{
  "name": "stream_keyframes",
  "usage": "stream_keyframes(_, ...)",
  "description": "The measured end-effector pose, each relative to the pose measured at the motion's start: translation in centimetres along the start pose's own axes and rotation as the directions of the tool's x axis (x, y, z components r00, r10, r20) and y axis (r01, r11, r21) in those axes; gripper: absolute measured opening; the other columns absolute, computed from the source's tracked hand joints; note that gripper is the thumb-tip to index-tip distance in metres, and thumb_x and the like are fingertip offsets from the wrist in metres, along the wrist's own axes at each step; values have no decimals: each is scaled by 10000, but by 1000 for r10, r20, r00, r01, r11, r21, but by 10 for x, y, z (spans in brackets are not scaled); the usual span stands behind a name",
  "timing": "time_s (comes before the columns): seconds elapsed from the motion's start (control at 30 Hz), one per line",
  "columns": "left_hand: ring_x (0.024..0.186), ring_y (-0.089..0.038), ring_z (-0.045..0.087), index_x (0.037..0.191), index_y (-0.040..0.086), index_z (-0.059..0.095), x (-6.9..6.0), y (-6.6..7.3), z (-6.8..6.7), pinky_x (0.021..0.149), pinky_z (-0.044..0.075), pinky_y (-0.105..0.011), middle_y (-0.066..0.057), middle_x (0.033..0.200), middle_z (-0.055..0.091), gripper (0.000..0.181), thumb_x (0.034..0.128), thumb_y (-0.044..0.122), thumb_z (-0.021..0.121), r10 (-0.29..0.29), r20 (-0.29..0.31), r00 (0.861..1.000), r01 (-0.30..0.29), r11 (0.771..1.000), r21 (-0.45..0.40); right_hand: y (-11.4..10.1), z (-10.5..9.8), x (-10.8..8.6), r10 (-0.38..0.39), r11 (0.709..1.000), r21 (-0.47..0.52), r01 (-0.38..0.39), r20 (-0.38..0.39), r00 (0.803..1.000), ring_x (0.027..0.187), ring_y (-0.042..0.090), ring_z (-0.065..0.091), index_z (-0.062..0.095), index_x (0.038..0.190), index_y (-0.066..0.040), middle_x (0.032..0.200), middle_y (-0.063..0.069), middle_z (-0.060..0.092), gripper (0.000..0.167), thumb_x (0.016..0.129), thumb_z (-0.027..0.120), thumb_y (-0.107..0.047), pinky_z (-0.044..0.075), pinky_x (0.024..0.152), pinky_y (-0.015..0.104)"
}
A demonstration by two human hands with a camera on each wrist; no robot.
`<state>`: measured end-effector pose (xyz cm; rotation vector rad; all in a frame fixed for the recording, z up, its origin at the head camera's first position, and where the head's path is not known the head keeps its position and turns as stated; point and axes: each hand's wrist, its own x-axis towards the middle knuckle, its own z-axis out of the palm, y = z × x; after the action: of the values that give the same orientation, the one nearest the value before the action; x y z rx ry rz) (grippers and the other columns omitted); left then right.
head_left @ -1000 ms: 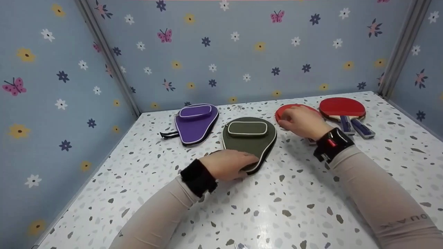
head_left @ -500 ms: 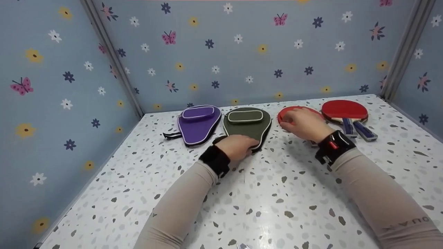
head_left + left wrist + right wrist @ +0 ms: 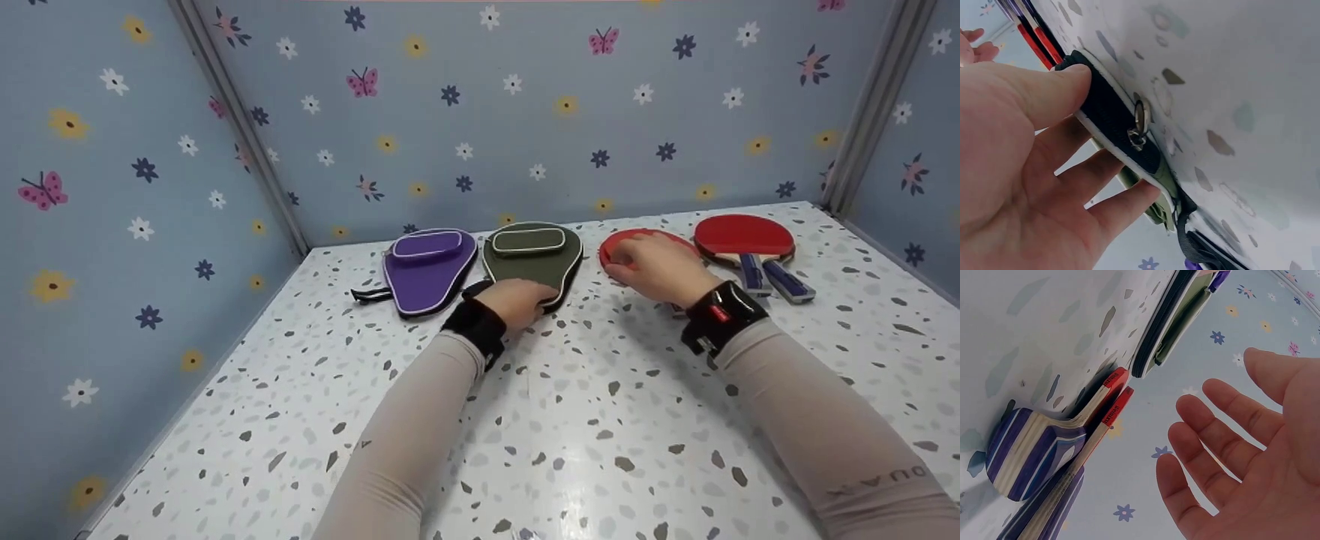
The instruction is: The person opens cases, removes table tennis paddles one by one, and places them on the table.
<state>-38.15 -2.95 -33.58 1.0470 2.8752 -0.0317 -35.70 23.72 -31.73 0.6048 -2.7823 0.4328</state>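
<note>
My left hand (image 3: 517, 304) grips the narrow end of an olive-green table tennis paddle case (image 3: 517, 266) lying flat, pocket up. In the left wrist view the thumb presses the black zippered side (image 3: 1107, 107), while the fingers reach over the top. A purple paddle case (image 3: 427, 274) with a black strap lies just to the left. My right hand (image 3: 660, 266) hovers over a red table tennis paddle (image 3: 619, 241), which it partly hides. The right wrist view shows that hand (image 3: 1241, 450) with spread, relaxed fingers, apart from the paddles and their striped handles (image 3: 1033, 455).
Farther right, red paddles (image 3: 742, 234) with blue-striped handles lie overlapping. The speckled white table (image 3: 300, 390) meets a flowered back wall (image 3: 525, 120) just behind the cases. Another flowered panel (image 3: 97, 247) stands along the left side.
My left hand has slid the green case away from me toward the back wall, so it now lies level with the purple one. The right hand stays over the paddle.
</note>
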Motion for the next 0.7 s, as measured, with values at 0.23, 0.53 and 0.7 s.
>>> stream_keyframes(0.23, 1469, -299, 576, 1619, 143, 576, 16, -12, 16, 1261, 392, -403, -105, 1566, 635, 465, 1155, 142, 545, 5, -38, 999, -5, 1000, 3, -1, 0, 0, 9, 1000, -3, -9, 1, 1000, 1082, 380, 683, 748, 1081, -53, 1115, 160, 735, 244, 1090, 698, -292, 546, 927, 571)
stream_keyframes(0.53, 1491, -260, 554, 1632, 178, 561, 34, -21, 30, 1276, 372, -420, -58, 1593, 617, 496, 1136, 170, 565, -33, -28, 999, 33, 999, 23, -4, 3, -6, 66, 997, -29, -65, 43, 997, 1278, 480, 621, 696, 1372, 26, 1350, 259, 689, 473, 1112, 664, -367, 496, 1052, 673)
stream_keyframes(0.7, 1563, -285, 462, 1682, 159, 483, 19, -16, 25, 1303, 323, -475, -78, 1682, 516, 549, 1159, 309, 558, -80, -29, 996, 80, 997, -2, -11, 6, -10, 100, 994, -51, -98, 42, 994, 1421, 531, 521, 578, 1542, 32, 1519, 316, 584, 658, 1125, 622, -475, 415, 1143, 732)
